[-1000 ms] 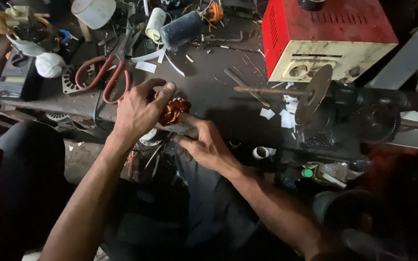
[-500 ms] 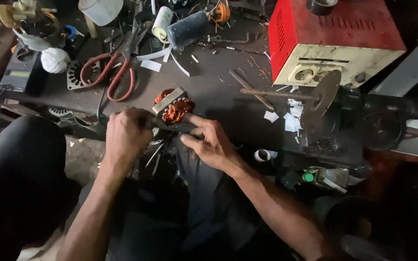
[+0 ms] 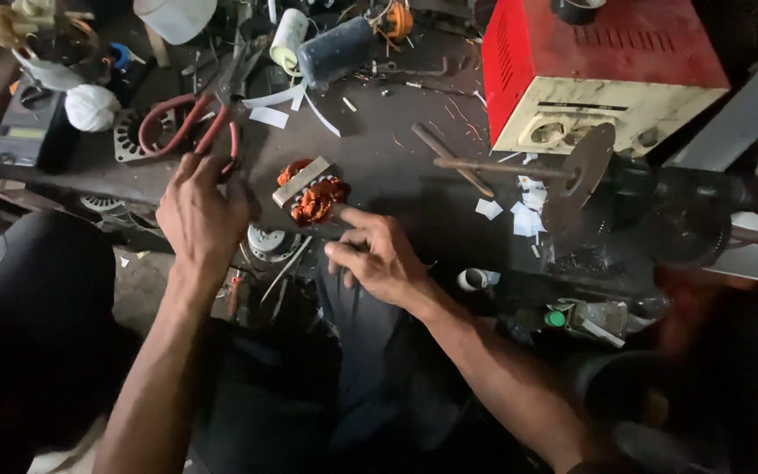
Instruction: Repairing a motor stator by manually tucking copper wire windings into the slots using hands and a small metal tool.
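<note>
Head camera looks down on a dark, crowded workbench [image 3: 396,167]. The left hand [image 3: 199,215] is raised over the front edge of the bench, back of the hand to the camera, and its fingertips reach the red handles of a pair of scissors [image 3: 190,132] that lies on the bench; the fingers are loosely spread and are not closed around the handles, so this hand grips nothing. The right hand [image 3: 379,254] is just beside it on the right, with the index finger stretched out so that its tip touches the small motor stator [image 3: 309,191]; the other fingers are curled in, and I cannot tell if they hold something small inside. The stator, a pale metal core with orange copper windings, lies on the bench near its front edge, between the two hands. Behind it, at the far side, there are a white roll of tape [image 3: 288,37] and a dark cylinder [image 3: 335,51] side by side. A red and cream metal box [image 3: 598,75] stands at the right back, and in front of it a thin rod with a round metal disc [image 3: 585,167] on its end lies across the bench. Small white paper scraps [image 3: 519,211] lie near the disc
</note>
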